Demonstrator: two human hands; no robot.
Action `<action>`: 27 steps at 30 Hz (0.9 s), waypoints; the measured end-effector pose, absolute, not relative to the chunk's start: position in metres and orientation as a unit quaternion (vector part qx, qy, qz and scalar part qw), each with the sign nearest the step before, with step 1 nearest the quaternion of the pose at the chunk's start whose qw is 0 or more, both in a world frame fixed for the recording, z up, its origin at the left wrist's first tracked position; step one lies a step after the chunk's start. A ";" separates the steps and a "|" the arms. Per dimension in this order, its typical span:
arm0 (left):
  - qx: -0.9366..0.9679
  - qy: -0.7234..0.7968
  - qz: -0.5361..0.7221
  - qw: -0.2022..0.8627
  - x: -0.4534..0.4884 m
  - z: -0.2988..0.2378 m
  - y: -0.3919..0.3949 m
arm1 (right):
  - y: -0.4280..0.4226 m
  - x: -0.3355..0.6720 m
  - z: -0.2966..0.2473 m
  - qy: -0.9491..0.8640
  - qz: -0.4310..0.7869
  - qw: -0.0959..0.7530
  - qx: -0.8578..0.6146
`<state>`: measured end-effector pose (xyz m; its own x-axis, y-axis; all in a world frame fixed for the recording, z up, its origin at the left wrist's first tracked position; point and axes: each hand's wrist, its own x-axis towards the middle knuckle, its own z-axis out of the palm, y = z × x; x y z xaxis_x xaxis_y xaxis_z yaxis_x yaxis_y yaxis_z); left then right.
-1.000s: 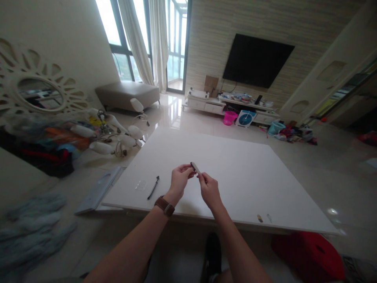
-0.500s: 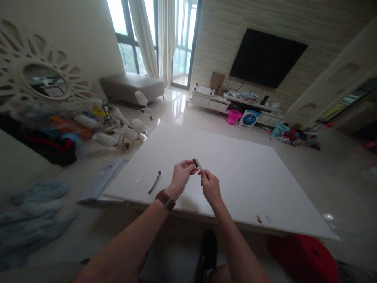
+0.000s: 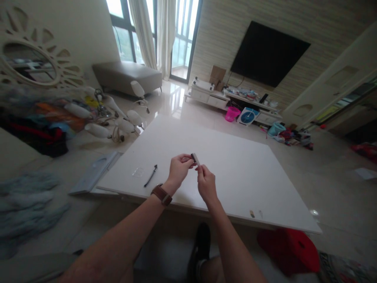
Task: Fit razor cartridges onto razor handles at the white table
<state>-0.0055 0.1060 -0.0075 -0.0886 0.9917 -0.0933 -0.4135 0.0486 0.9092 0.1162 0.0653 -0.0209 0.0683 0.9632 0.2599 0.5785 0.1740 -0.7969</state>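
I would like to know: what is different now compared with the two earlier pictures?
Nothing was visibly taken hold of or let go; only the view shifted slightly. The left hand and right hand still hold the small pale-and-dark object between them. The thin black item and the small brownish piece stay where they lay on the white table.

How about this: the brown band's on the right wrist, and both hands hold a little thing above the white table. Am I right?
Almost! The head view shows the brown band on the wrist of the left hand, not the right hand. Both hold a little thing above the white table.
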 end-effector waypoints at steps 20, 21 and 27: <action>0.293 0.437 0.624 0.578 -0.008 -0.007 0.108 | 0.069 0.120 -0.020 -0.655 0.238 0.379 -0.609; 0.294 0.437 0.624 0.577 -0.008 -0.007 0.109 | 0.069 0.120 -0.020 -0.656 0.237 0.378 -0.609; 0.294 0.437 0.632 0.568 -0.011 -0.008 0.109 | 0.069 0.121 -0.023 -0.657 0.245 0.374 -0.607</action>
